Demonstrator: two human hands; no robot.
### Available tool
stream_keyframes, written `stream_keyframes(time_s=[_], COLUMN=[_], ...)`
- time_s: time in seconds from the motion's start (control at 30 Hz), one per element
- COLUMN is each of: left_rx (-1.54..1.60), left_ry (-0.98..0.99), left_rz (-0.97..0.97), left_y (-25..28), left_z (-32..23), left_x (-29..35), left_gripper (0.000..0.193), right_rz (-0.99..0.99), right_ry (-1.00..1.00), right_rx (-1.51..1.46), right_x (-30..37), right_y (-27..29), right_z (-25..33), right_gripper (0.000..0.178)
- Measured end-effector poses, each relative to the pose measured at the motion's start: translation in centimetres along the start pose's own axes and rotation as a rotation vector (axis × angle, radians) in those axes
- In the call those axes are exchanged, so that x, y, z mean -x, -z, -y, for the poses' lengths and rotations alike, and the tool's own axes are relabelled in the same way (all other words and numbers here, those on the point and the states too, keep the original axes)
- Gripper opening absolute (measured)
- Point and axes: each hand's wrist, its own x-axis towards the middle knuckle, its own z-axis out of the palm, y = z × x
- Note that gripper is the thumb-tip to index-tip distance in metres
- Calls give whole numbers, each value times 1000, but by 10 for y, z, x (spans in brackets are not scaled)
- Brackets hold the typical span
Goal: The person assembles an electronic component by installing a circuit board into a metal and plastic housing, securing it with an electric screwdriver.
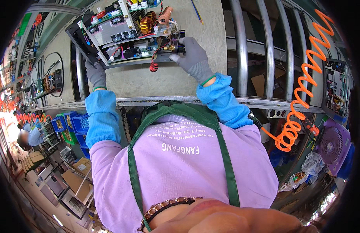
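Observation:
An open electronics chassis (127, 64), with circuit boards and metal heat sink plates, lies on a pale board (149, 84) in front of me. Gloved in grey, my left hand (95, 73) grips its near left corner beside the black end panel (81, 37); some fingertips are hidden under the edge. My right hand (193, 57), in a matching glove, holds the right end, fingers curled by the black round connectors (180, 40). A copper-coloured coil (148, 23) and a pinkish-brown tube (165, 16) sit on the upper part. A red-wound ring (153, 66) hangs near the right hand.
Metal rollers (268, 50) run to the right of the board. An orange coiled air hose (300, 101) hangs there. Another chassis (337, 87) stands at far right, above a purple fan (335, 141). Blue parts bins (79, 123) are at left, with another person (30, 136) beyond.

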Motion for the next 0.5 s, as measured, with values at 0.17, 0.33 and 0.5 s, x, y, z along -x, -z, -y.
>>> stream_keyframes(time_s=[0.17, 0.33, 0.5], left_rx=[-44, 93, 136], left_ry=[43, -68, 143], left_rz=[24, -65, -33], left_y=[4, 14, -3], left_z=[-28, -26, -42], left_x=[7, 9, 23], left_gripper=[30, 27, 34], right_rz=[-5, -29, 13], right_ry=[-6, 39, -104], right_rx=[22, -42, -146], right_x=[3, 4, 5], right_y=[2, -3, 8], right_z=[-3, -3, -5], right_gripper=[54, 53, 49])
